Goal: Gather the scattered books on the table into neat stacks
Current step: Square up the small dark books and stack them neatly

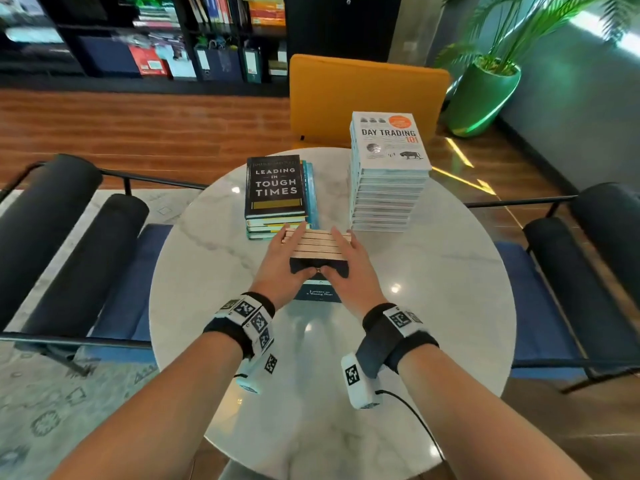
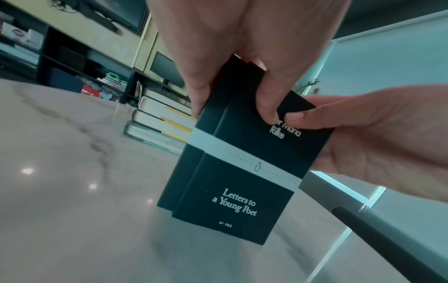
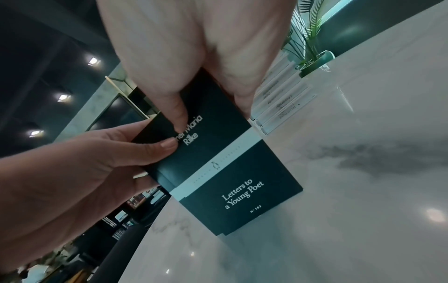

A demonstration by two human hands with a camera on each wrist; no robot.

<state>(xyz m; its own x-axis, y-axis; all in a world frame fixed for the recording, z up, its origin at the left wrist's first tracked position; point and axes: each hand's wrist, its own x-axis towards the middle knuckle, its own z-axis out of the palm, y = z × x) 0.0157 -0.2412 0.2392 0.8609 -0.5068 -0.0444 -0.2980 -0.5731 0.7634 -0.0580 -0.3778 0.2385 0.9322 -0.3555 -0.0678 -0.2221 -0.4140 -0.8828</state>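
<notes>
A bundle of small black paperbacks (image 1: 317,244), "Letters to a Young Poet" on the front cover (image 2: 238,172) (image 3: 230,172), stands on its bottom edge at the middle of the table. My left hand (image 1: 294,254) (image 2: 242,57) grips its left side and my right hand (image 1: 343,254) (image 3: 194,67) grips its right side. Both thumbs press the front cover. The covers sit slightly out of line. Behind the bundle a low stack topped by "Leading in Tough Times" (image 1: 275,188) lies at the left. A tall white stack topped by "Day Trading 101" (image 1: 389,161) rises at the right.
The round marble table (image 1: 433,271) has bare surface in front of and beside the bundle. An orange chair (image 1: 363,95) stands behind it, dark padded chairs at left (image 1: 69,254) and right (image 1: 571,289). A potted plant (image 1: 485,91) and bookshelves (image 1: 156,39) are farther back.
</notes>
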